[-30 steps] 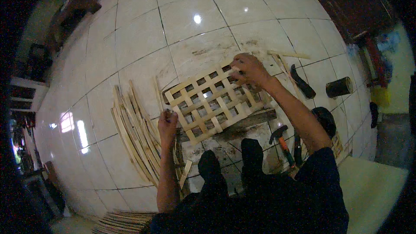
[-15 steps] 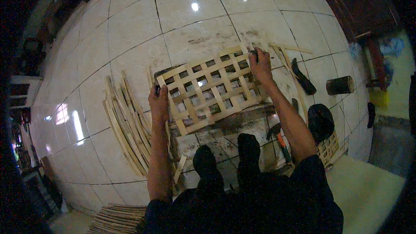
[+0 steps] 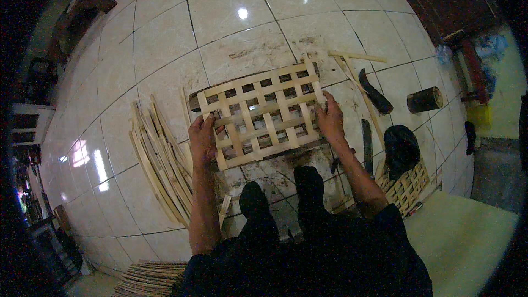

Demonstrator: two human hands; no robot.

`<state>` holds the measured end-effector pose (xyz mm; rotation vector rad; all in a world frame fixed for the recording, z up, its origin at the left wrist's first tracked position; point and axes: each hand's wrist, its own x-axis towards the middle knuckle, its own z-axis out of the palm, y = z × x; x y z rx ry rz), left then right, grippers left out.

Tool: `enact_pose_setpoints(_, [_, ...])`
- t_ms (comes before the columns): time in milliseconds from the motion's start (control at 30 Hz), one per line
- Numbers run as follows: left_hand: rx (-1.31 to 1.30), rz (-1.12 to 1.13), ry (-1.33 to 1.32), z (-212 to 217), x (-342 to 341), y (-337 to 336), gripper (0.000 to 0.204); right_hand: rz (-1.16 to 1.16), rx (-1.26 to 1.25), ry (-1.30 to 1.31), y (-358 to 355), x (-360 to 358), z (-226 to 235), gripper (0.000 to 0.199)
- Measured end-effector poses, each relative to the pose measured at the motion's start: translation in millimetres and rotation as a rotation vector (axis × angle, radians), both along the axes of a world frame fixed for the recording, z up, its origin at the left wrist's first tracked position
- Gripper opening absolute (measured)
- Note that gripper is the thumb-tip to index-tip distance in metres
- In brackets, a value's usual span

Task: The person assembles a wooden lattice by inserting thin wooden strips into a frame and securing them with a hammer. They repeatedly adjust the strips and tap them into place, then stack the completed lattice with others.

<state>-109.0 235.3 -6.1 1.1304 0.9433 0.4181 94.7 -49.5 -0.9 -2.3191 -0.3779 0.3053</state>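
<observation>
A woven lattice panel of flat pale strips, bamboo by its look, (image 3: 268, 114) is held in front of me over a dark wooden board (image 3: 199, 100). My left hand (image 3: 203, 136) grips its left edge, thumb on top and fingers partly under it. At the opposite edge, my right hand (image 3: 330, 118) is closed round the side strip. Gaps between the strips show the board and floor beneath. Just below the panel are my two dark-covered feet (image 3: 309, 187).
Long loose strips (image 3: 159, 159) lie left of my left arm. To the right are a dark curved sheath-like piece (image 3: 375, 92), a dark cylinder (image 3: 425, 99), a black bundle (image 3: 401, 151) and another woven panel (image 3: 410, 187). A stack of thin strips (image 3: 149, 278) sits at the lower left.
My right hand has slid down along the panel's right edge. The panel has turned slightly and lies more level. My left hand has shifted a little lower on its edge.
</observation>
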Motion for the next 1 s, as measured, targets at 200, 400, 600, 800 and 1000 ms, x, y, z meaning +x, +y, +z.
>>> enact_pose_setpoints(200, [0.272,-0.091,0.152,-13,-9,5,0.048,0.03,-0.142,-0.176,-9,-15,7,0.047])
enact_pose_setpoints(400, [0.279,0.04,0.241,-27,4,32,0.064,-0.014,-0.171,-0.302,-30,-26,-16,0.045])
enact_pose_setpoints(600, [0.408,0.08,-0.084,-56,16,23,0.056,-0.015,-0.241,-0.374,-23,-27,-24,0.037])
enact_pose_setpoints(800, [0.371,0.012,-0.138,-81,10,39,0.07,-0.029,-0.205,-0.412,-15,-6,-36,0.034])
enact_pose_setpoints(1000, [0.287,-0.009,0.144,-27,-24,5,0.076,0.022,-0.132,-0.394,-10,-11,-10,0.034])
